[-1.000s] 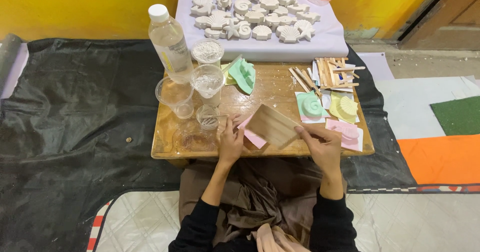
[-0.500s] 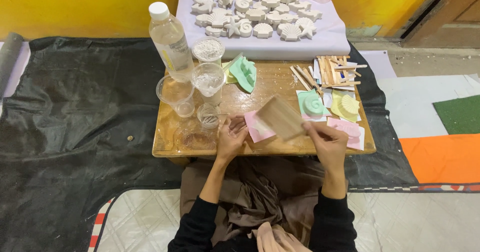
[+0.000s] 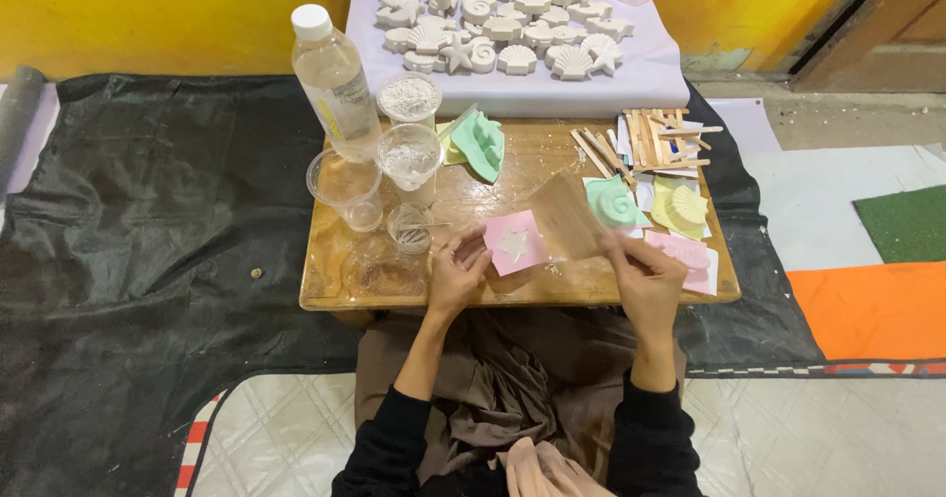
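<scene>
left hand (image 3: 455,278) grip: pinches pink star mould (image 3: 515,242) flat on bench (image 3: 325,280) | right hand (image 3: 645,282) grip: holds brown card (image 3: 567,216), tilted over mould | tip: keep mould pinned, card edge level, likely scraping.

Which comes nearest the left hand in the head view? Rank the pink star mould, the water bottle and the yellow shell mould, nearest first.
From the left hand:
1. Pink star mould: right at the fingertips, just to the hand's right.
2. Water bottle: upright at the table's back left corner, beyond the cups.
3. Yellow shell mould: on the table's right side, past the brown card.
</scene>
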